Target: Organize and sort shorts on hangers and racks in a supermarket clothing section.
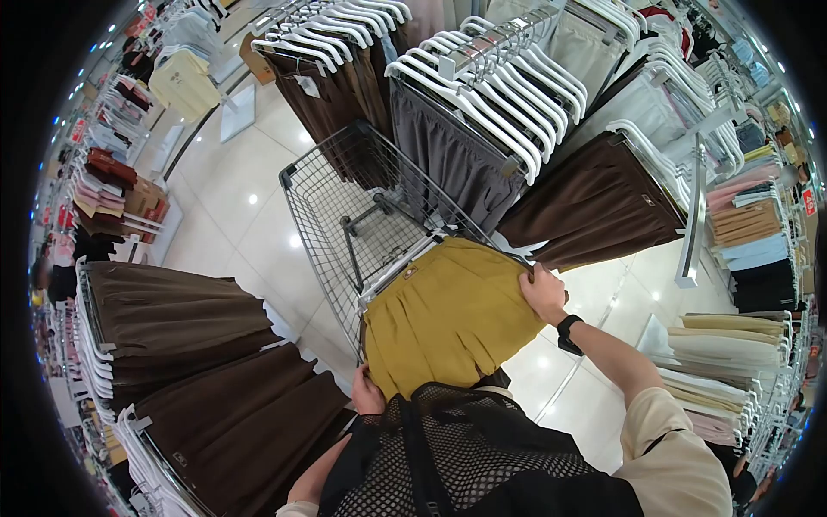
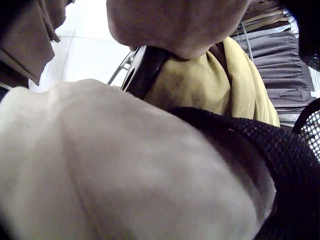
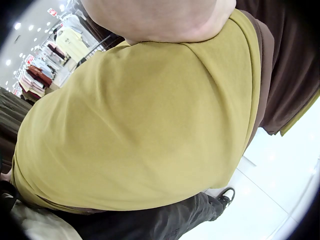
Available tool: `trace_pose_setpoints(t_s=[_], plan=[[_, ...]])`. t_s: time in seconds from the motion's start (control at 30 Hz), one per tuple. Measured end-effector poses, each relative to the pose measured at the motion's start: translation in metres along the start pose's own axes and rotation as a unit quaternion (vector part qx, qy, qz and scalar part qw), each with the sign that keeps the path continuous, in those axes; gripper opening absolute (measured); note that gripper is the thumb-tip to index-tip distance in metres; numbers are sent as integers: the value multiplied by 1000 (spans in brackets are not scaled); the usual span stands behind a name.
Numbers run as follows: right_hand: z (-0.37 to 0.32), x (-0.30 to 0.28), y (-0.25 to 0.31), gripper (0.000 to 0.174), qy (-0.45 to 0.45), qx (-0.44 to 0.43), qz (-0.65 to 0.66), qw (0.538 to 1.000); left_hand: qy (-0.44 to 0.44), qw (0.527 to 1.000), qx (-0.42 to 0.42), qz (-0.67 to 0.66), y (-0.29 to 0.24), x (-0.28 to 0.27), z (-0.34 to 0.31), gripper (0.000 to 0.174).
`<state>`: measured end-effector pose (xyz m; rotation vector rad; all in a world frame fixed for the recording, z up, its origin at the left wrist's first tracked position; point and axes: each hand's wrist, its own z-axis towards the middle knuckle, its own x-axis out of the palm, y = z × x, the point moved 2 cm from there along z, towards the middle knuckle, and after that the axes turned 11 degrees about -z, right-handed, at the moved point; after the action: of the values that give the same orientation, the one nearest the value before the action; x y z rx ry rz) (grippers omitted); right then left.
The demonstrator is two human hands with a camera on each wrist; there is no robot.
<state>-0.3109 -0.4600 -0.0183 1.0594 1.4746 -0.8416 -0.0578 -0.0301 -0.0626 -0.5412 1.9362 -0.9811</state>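
A mustard skirt-like garment (image 1: 457, 314) with a gathered waist and small waistband label lies across the near end of a grey wire shopping cart (image 1: 332, 228). My right hand (image 1: 543, 295), below a black wristwatch, curls round the cart's dark right corner beside the cloth. In the right wrist view, the mustard garment (image 3: 135, 125) spreads below the hand (image 3: 165, 17), with brown cloth under its edge. My left hand (image 1: 368, 392) grips the left end of the cart handle. The left wrist view shows that black handle end (image 2: 147, 72) under the hand (image 2: 175, 25), the garment alongside.
Racks of brown skirts (image 1: 241, 422) stand close on the left. Ahead, grey garments (image 1: 448, 159) and brown garments (image 1: 594, 202) hang on white hangers, near the cart's front and right side. Tiled floor (image 1: 233, 185) shows left of the cart. Folded clothes (image 1: 728, 345) hang at right.
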Motion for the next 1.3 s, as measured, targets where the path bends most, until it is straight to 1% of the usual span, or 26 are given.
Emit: trace_pose_setpoints(t_s=[0.27,0.6,0.7,0.73,0.87,1.0,1.3], plan=[[0,-2,1,43,10,2,-3,1000,4,1000,15,-12,-8,-2,0,33],[0,1,-1,41,-11,-8,7,1000,-3,1000,11,-9,-14,-2,-3,32],[-1,-2,0,41,-7,-5,6,1000,-4,1000,16,-5,-11,-2,-3,31],[-1,-2,0,38,8,-1,9,1000,-5,1000,16,-5,-11,-2,-2,31],[0,-1,-1,39,7,-2,6,1000,-7,1000,16,-1,-5,-2,-1,31],[-1,1,-1,40,-18,-11,6,1000,-11,1000,20,-6,-10,-2,-3,30],[-2,-4,0,42,-5,-7,6,1000,-16,1000,21,-6,-10,-2,-3,31]])
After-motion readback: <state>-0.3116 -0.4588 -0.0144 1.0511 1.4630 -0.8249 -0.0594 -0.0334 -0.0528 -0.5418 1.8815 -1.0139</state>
